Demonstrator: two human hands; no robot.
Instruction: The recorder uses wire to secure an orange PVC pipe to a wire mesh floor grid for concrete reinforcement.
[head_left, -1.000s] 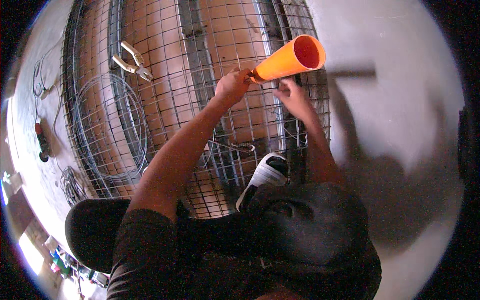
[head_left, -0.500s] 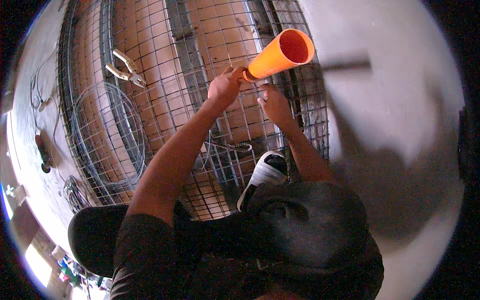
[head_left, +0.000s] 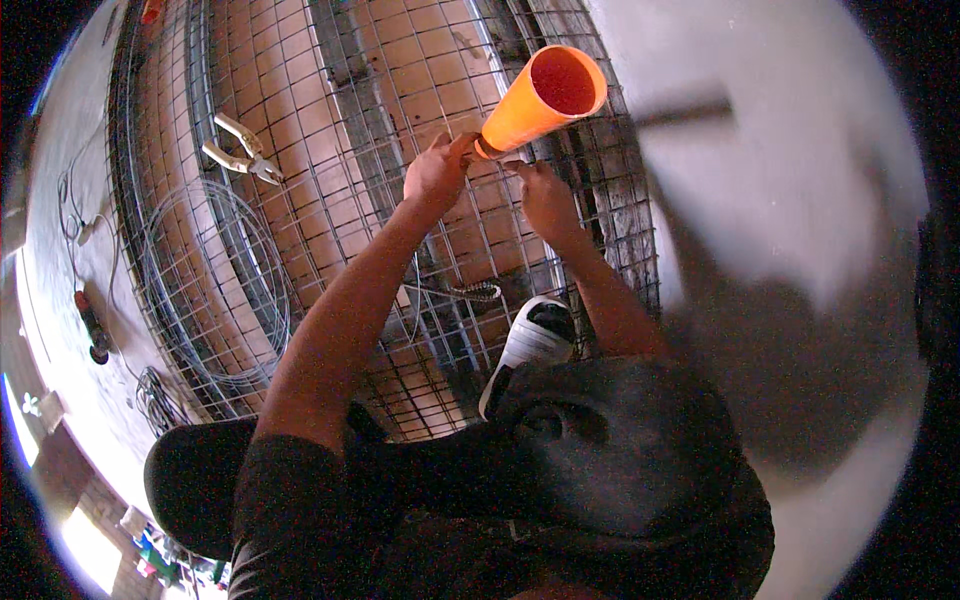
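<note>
An orange pipe, open at the top, stands on a steel wire mesh. My left hand is beside the pipe's foot, fingers bent and touching its lower end or the wires there. On the other side, my right hand is closed with its forefinger reaching toward the same spot. Whatever is between the fingers of either hand is too small to make out. Pliers with pale handles lie on the mesh to the left, jaws pointing right.
A loose coil of wire lies on the mesh at the left. My white shoe rests on the mesh near a twisted bar. A pale wall or slab is on the right. Farther left lie a power tool and a bundled cable.
The view has shifted slightly, so the pipe and pliers appear a little farther left. My right hand's fingers have drawn together and come nearer the pipe's foot; the left stays there.
</note>
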